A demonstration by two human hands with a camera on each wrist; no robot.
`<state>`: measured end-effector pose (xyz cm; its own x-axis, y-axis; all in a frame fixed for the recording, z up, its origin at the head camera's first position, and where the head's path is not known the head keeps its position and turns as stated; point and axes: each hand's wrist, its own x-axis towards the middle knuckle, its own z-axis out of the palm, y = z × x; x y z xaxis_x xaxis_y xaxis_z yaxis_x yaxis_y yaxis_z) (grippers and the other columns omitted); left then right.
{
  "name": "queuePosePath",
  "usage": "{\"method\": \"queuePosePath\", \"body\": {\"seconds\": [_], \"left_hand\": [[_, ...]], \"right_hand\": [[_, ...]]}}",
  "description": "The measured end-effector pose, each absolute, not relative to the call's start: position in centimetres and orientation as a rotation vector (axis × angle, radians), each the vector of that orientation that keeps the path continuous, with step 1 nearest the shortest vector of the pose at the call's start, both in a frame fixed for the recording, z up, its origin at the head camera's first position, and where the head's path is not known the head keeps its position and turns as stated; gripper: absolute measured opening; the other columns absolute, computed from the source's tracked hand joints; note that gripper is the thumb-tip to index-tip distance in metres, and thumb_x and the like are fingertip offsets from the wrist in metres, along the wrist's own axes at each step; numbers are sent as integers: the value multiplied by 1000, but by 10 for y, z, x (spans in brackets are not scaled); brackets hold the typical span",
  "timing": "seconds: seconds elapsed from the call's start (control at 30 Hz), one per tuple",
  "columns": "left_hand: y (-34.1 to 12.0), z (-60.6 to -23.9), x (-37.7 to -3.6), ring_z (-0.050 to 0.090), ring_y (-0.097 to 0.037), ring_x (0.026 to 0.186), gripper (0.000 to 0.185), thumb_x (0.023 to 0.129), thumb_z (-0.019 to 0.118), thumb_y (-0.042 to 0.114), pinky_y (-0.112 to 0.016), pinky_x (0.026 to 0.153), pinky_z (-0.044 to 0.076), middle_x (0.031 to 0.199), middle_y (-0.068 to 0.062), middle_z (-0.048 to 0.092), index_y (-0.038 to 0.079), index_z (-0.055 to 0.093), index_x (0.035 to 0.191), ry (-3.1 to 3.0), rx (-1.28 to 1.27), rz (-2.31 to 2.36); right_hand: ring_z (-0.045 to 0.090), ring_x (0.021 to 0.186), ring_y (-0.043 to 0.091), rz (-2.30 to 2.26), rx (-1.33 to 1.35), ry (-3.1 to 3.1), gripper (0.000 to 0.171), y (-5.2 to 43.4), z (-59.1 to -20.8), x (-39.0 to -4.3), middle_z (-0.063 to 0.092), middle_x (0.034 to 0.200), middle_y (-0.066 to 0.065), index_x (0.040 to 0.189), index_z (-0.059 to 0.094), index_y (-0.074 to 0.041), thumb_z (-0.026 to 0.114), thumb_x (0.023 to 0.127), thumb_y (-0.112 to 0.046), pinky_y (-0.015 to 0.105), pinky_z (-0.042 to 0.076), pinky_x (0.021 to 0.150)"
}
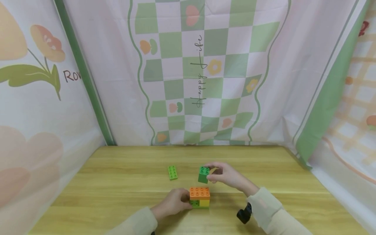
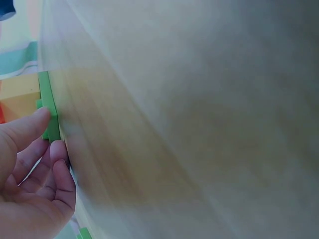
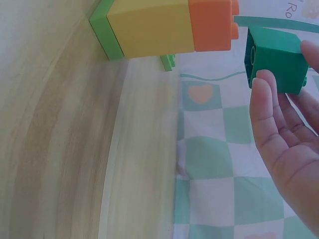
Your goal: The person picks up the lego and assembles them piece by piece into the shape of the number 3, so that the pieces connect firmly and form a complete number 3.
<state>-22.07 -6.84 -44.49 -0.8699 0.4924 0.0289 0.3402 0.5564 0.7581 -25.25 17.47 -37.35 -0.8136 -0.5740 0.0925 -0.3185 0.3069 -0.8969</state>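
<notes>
Near the front of the table stands a stack of toy building bricks: an orange brick [image 1: 199,193] on top, a yellow brick [image 3: 152,29] beneath it, and a light green plate [image 3: 106,29] at the bottom. My left hand [image 1: 174,203] holds the stack at its left side. In the left wrist view its thumb lies on the green plate [image 2: 49,107], with curled fingers below. Above and slightly behind the stack, my right hand [image 1: 225,176] pinches a dark green brick [image 1: 203,175] between thumb and fingers. The dark green brick [image 3: 276,59] is apart from the stack, its hollow underside partly visible.
A loose light green plate [image 1: 172,173] lies studs up on the wooden table [image 1: 126,176], behind and left of the stack. A patterned cloth [image 1: 194,75] hangs behind the table, with more cloth at both sides. A black wrist device [image 1: 244,213] hangs by the right sleeve.
</notes>
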Motion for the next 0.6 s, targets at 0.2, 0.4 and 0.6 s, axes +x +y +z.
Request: {"method": "queuePosePath", "body": {"seconds": [0.2,0.4,0.6], "left_hand": [[-69,-447,-222,58,-14,95,27,74,76,11,-35,85,47,100,2,64,9,68,100,2601,708,1202],[-70,-449,-222,58,-14,94,27,73,76,10,-34,85,47,99,2,64,9,68,99,2612,748,1211],[-70,-448,-221,58,-14,95,27,73,76,11,-35,86,46,99,3,64,10,68,98,2619,748,1217]], "right_hand": [[59,88,30,-1501,-822,2306,48,176,-373,-249,56,112,13,128,48,2,63,88,-20,45,51,73],[59,83,35,-1481,-848,2287,46,178,-372,-245,61,101,9,127,49,3,62,89,-19,45,51,72],[58,84,36,-1468,-834,2263,45,178,-372,-241,62,99,13,127,50,2,62,89,-20,48,49,74]]}}
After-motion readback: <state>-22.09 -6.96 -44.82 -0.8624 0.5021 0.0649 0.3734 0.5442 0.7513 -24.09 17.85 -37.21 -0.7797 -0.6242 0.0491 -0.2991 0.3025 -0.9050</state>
